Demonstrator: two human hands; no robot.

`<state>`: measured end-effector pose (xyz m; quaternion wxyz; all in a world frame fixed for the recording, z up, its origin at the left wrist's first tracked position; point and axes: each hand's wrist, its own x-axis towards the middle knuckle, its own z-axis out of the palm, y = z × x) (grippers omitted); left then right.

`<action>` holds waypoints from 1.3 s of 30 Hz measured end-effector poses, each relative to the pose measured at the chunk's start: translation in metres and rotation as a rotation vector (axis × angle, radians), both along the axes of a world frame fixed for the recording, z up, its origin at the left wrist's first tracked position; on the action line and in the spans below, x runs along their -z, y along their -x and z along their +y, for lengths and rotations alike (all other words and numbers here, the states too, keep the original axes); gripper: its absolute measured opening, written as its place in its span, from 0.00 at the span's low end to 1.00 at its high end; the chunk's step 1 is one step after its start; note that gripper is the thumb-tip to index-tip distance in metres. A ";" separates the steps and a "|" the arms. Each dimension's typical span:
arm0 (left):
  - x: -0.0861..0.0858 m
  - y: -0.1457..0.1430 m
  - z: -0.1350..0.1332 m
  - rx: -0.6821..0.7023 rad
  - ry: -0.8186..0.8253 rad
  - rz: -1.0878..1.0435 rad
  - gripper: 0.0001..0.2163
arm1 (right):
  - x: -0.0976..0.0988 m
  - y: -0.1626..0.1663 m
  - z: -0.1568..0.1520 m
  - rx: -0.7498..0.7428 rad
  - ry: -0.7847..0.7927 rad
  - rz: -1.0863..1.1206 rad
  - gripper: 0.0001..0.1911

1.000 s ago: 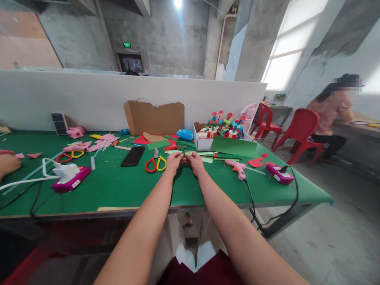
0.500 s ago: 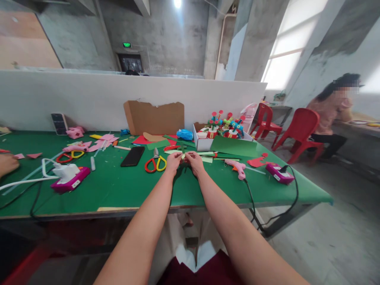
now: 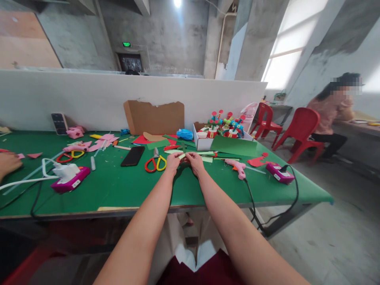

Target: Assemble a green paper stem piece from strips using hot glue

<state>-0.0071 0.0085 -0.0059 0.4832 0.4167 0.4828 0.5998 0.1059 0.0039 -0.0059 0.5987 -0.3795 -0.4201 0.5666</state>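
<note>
My left hand (image 3: 173,162) and my right hand (image 3: 194,163) meet over the green table (image 3: 124,186), fingers curled around a small paper craft piece (image 3: 184,157) of light green and red held between them. What exactly the piece is stays mostly hidden behind my fingers. Red and yellow scissors (image 3: 154,162) lie just left of my left hand. A black phone (image 3: 132,156) lies further left. A pink glue gun (image 3: 237,168) rests right of my right hand.
A white box of finished colourful craft figures (image 3: 221,130) stands behind green paper sheets (image 3: 234,145). Magenta power strips (image 3: 67,180) (image 3: 279,173) with cables lie at both sides. Another person's hand (image 3: 8,163) rests far left. A person sits on red chairs (image 3: 301,132) at right.
My hands have stayed together at the same spot, fingers shifting slightly on the small piece. The other person's hand at far left moved a little.
</note>
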 end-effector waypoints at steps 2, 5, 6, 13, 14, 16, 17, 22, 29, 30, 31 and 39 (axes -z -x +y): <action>0.000 0.000 -0.001 -0.004 -0.006 -0.003 0.10 | 0.000 0.000 0.000 0.000 0.008 0.002 0.15; -0.002 0.000 -0.003 -0.007 -0.012 -0.019 0.09 | 0.000 0.000 0.000 0.009 0.027 -0.003 0.13; -0.003 -0.001 -0.004 -0.004 -0.015 -0.028 0.09 | 0.000 0.001 0.000 0.014 0.033 -0.004 0.13; -0.010 -0.005 -0.014 0.139 -0.087 -0.041 0.12 | -0.001 -0.001 0.002 0.089 0.053 0.081 0.14; -0.010 -0.006 -0.015 0.141 -0.090 -0.044 0.14 | -0.001 -0.001 0.002 0.093 0.054 0.085 0.14; -0.010 -0.007 -0.015 0.114 -0.091 -0.060 0.16 | -0.001 -0.001 0.001 0.080 0.055 0.070 0.13; -0.010 -0.007 -0.015 0.094 -0.093 -0.066 0.16 | -0.001 -0.001 0.001 0.068 0.056 0.060 0.13; -0.007 -0.005 -0.012 0.044 -0.083 -0.044 0.15 | -0.003 -0.002 -0.001 0.012 0.068 0.079 0.13; -0.006 -0.004 -0.010 0.024 -0.071 -0.018 0.13 | -0.006 -0.004 -0.003 0.000 0.094 0.157 0.11; -0.006 -0.004 -0.010 0.022 -0.071 -0.019 0.13 | -0.006 -0.004 -0.003 -0.005 0.094 0.159 0.10; -0.006 -0.005 -0.010 0.022 -0.073 -0.021 0.13 | -0.006 -0.004 -0.003 -0.010 0.094 0.156 0.09; -0.004 -0.004 -0.009 0.060 -0.075 -0.010 0.12 | -0.006 -0.004 -0.002 -0.036 0.073 0.109 0.13</action>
